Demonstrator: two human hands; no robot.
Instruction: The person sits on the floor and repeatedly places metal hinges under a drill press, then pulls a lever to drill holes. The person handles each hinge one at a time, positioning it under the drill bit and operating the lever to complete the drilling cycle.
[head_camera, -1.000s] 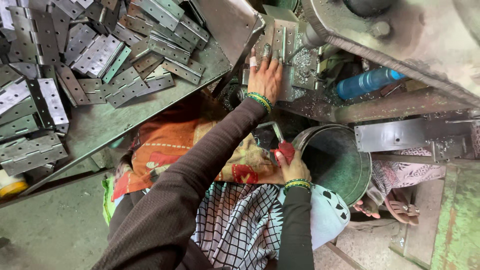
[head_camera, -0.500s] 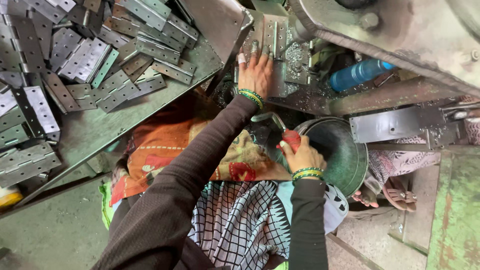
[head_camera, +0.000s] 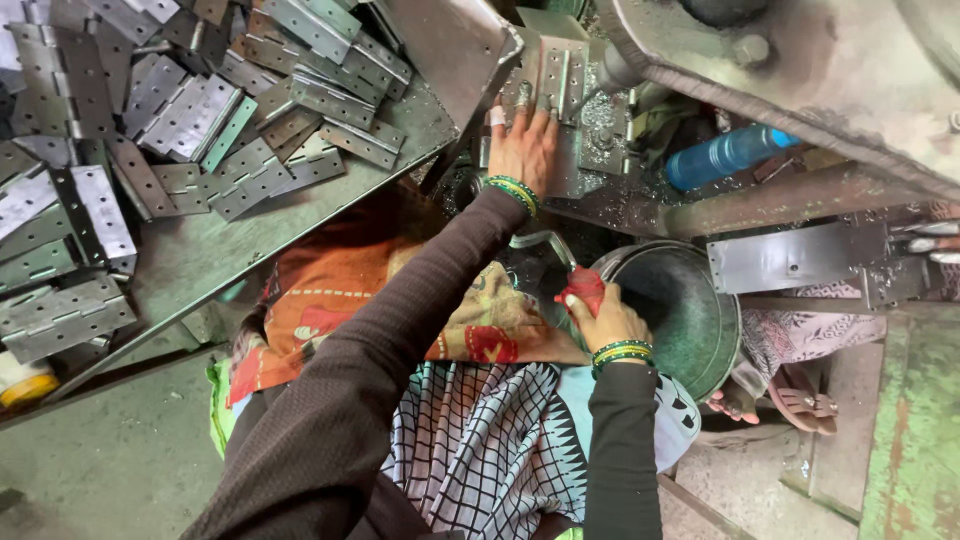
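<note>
My left hand (head_camera: 524, 148) lay flat, fingers spread, on a hinge plate (head_camera: 556, 75) at the press bed. My right hand (head_camera: 606, 318) was closed around a red handle (head_camera: 583, 285) beside the metal basin (head_camera: 690, 310). Loose hinges (head_camera: 200, 120) piled left of it; blue bottle (head_camera: 725, 155) lay right.

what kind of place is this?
Likely a small metalworking shop making hinges. A pile of metal hinges covers the steel table, the left hand rests on a hinge at a heavy press machine, and the right hand grips a red-wrapped lever beside a metal tub.
</note>
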